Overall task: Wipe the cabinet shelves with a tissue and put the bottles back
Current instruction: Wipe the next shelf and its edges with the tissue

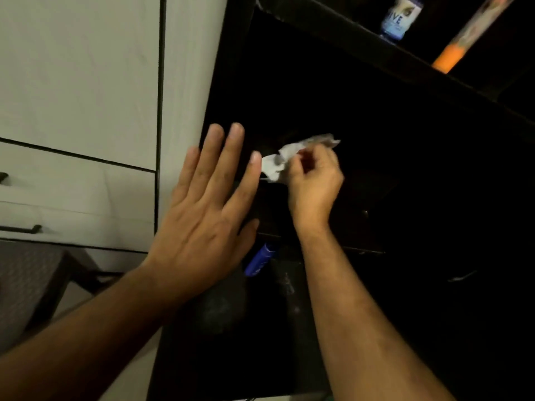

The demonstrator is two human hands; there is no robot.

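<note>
Your right hand [314, 183] pinched the crumpled tissue [285, 160] inside the dark cabinet [376, 117], at its middle shelf. Your left hand [207, 209] lay flat, fingers spread, against the cabinet's left edge. Two bottles [401, 17] stood on the cabinet's upper shelf.
</note>
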